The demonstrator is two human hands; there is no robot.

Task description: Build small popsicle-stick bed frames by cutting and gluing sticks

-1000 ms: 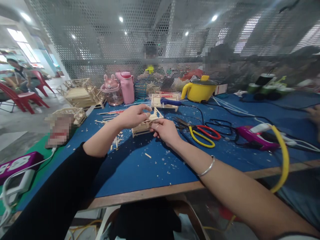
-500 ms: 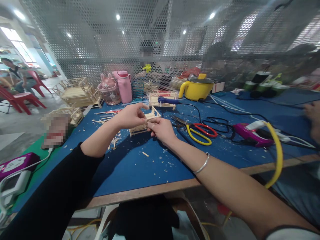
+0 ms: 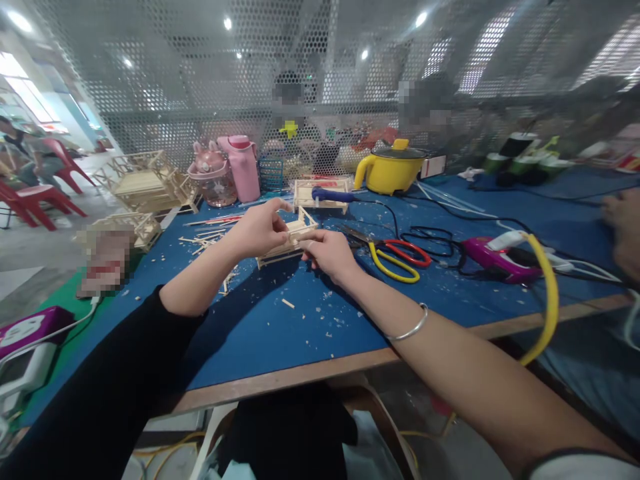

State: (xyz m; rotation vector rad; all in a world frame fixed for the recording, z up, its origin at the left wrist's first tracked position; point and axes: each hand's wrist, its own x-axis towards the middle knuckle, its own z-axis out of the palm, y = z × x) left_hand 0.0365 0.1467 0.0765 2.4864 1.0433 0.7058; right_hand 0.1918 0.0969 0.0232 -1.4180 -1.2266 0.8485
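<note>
A small model made of thin wooden sticks (image 3: 279, 255), with a slatted flat part and a raised frame at its far end, stands on the blue tabletop (image 3: 260, 340) between my hands. My left hand (image 3: 261, 230) reaches over it from the left, thumb and bent fingers closed at its upper part. From the right, my right hand (image 3: 331, 255) presses thumb and fingers together at the model's right edge. My fingers cover part of the sticks, so any small piece between them is hidden.
Loose sticks (image 3: 203, 241) lie left of the model. Scissors (image 3: 395, 260) with yellow and red handles lie right. Behind, a blue corded tool (image 3: 333, 195) rests on another stick frame (image 3: 320, 183). A yellow pot (image 3: 393, 170) stands near the mesh screen. Another person's hand (image 3: 623, 223) shows far right.
The view has shifted slightly. My right-hand fingers have moved a little and lie straighter along the model's edge. My left hand stays at its upper part.
</note>
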